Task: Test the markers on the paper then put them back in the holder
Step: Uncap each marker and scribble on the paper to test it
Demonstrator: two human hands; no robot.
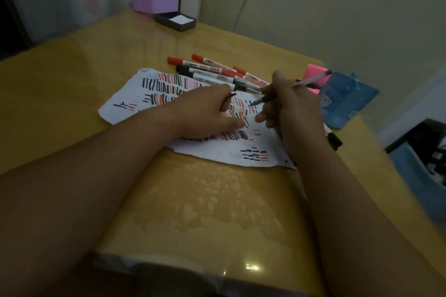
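Marker [313, 78] under test is in the right grip [292, 108], fingers curled round its dark lower end; tip points down-left onto the paper [207, 149], among the red and black strokes near the paper's middle; long axis runs from the tip up and to the right, tail end pointing toward the holder [345, 101]; left grip [205, 113] rests on the paper just left of the tip, pressing the sheet down, fingers curled, pinching a small dark piece that is probably the cap [230, 97]; holder is blue and sits on the tabletop [96, 67] off the paper's right edge, so the right grip is the nearer one and the marker's tail already faces it; inside of the holder not visible, cannot tell what it holds; loose markers [212, 72], red-capped and black-capped, lie fanned at the paper's far edge, some overlapping it, none in the holder; one more black marker [334, 138] lies off the paper's right edge, partly hidden by the right wrist; judged step: testing, capping and return to holder not yet done.
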